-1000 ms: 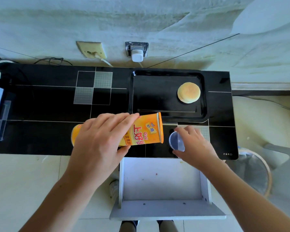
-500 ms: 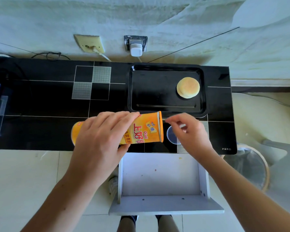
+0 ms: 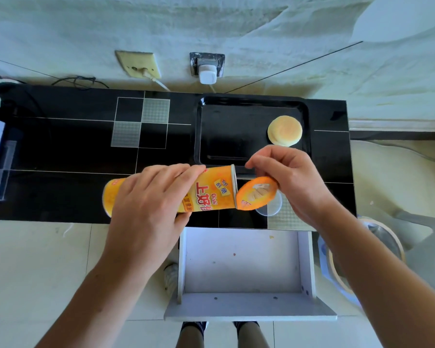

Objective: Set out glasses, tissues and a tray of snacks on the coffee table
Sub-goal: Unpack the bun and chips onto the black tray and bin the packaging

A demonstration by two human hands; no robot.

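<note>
Left hand (image 3: 148,204) wraps the orange chip canister (image 3: 206,192), held on its side above the black table (image 3: 73,151). Right hand (image 3: 294,182) pinches the foil seal (image 3: 256,193), peeled off the canister mouth. Clear plastic lid (image 3: 274,205) lies on table below. Black tray (image 3: 231,131) holds a round bun (image 3: 284,130).

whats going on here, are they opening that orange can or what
Yes. The left hand grips an orange snack can on its side over the black table, while the right hand peels the foil seal off its mouth. The clear plastic lid lies on the table underneath. One round bun sits on the black tray.
</note>
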